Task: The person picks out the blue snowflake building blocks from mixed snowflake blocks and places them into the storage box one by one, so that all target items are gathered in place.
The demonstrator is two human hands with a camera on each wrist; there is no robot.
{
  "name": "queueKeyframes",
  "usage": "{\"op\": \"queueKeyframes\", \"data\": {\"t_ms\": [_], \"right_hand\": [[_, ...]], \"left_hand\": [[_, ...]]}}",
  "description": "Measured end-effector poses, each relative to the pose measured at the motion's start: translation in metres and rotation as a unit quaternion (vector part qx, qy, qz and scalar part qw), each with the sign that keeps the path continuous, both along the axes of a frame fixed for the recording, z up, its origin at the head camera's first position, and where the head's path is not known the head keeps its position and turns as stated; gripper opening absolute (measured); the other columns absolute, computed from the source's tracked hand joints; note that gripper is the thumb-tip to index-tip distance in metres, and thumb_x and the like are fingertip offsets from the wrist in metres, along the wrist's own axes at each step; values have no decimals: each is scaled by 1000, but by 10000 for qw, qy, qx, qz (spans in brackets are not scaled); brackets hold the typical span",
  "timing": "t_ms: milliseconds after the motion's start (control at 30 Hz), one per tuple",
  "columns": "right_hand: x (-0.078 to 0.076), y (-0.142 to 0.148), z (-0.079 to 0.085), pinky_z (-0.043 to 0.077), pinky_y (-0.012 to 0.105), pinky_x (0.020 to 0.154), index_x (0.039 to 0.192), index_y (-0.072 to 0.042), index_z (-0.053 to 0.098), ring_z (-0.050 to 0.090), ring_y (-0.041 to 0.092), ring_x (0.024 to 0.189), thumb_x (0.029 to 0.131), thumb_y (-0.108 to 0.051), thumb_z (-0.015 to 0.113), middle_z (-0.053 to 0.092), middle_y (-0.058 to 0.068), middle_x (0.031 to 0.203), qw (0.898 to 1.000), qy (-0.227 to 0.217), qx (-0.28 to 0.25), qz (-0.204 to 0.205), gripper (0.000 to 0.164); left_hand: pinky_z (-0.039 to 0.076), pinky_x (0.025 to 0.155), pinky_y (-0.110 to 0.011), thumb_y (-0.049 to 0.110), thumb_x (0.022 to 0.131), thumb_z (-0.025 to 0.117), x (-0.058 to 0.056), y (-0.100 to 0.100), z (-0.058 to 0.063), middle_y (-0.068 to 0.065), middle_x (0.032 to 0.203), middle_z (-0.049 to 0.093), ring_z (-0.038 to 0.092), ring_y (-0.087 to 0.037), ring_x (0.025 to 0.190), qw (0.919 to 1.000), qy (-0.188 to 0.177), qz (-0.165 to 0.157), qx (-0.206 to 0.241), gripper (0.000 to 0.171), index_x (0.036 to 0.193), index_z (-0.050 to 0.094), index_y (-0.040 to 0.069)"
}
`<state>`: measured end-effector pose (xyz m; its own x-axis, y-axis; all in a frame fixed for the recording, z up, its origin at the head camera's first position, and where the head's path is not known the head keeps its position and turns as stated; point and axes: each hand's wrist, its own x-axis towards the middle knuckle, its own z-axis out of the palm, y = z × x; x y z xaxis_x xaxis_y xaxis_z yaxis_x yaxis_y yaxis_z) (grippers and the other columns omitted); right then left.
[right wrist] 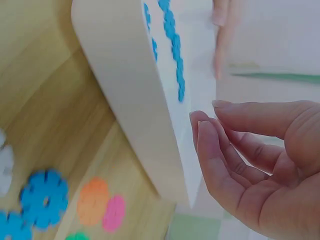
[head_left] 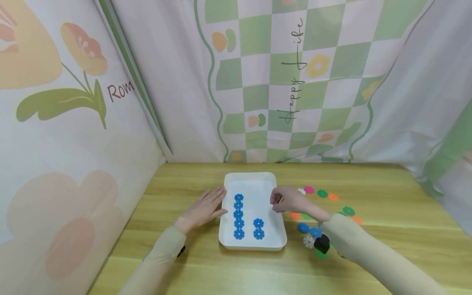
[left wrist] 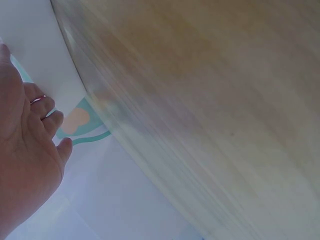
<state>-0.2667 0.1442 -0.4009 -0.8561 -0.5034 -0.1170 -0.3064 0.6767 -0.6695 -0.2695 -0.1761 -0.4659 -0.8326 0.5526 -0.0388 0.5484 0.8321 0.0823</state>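
A white tray (head_left: 254, 247) stands on the table, holding blue notched plastic discs. Several form a straight column (head_left: 238, 214) on its left side, and a pair (head_left: 259, 228) sits lower right. My left hand (head_left: 203, 208) rests at the tray's left rim with its fingers extended; in the left wrist view, that hand (left wrist: 30, 130) shows its palm side and partly bent fingers. Over the tray's right rim is my right hand (head_left: 289, 199), fingers bent. The right wrist view shows that hand (right wrist: 255, 165) with thumb and fingertips close together and nothing visible between them.
Loose notched discs lie right of the tray: blue (head_left: 303, 228), white (head_left: 308, 242), orange (head_left: 333, 197), pink (head_left: 309, 189) and green (head_left: 348, 211), some partly behind the right forearm. A patterned curtain (head_left: 254, 73) hangs along the table's back edge.
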Motion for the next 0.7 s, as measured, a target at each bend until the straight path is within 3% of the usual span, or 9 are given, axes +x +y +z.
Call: {"op": "queueKeyframes", "data": {"t_ms": [167, 567, 700], "right_hand": [[4, 27, 0, 52, 22, 60, 85, -2, 63, 60, 11, 72, 83, -3, 71, 67, 6, 80, 9994, 319, -94, -29, 8], [21, 93, -17, 50, 22, 64, 92, -1, 64, 59, 13, 80, 85, -10, 71, 66, 5, 87, 9990, 290, 45, -328, 13], [26, 113, -23, 52, 20, 66, 91, -1, 64, 60, 12, 80, 84, -12, 74, 67, 5, 87, 9979, 490, 175, -395, 16]], "left_hand": [[20, 127, -48, 54, 104, 37, 0, 0, 2, -9, 167, 19, 21, -27, 155, 10000, -9, 10, 26, 74, 158, 21, 7], [19, 127, -49, 54, 104, 37, 1, 0, 2, -10, 167, 18, 20, -28, 155, 9999, -82, -17, 81, 73, 158, 21, 7], [19, 127, -48, 54, 104, 36, 1, 1, 3, -10, 167, 18, 20, -28, 155, 9999, -79, -26, 77, 73, 158, 21, 7]]}}
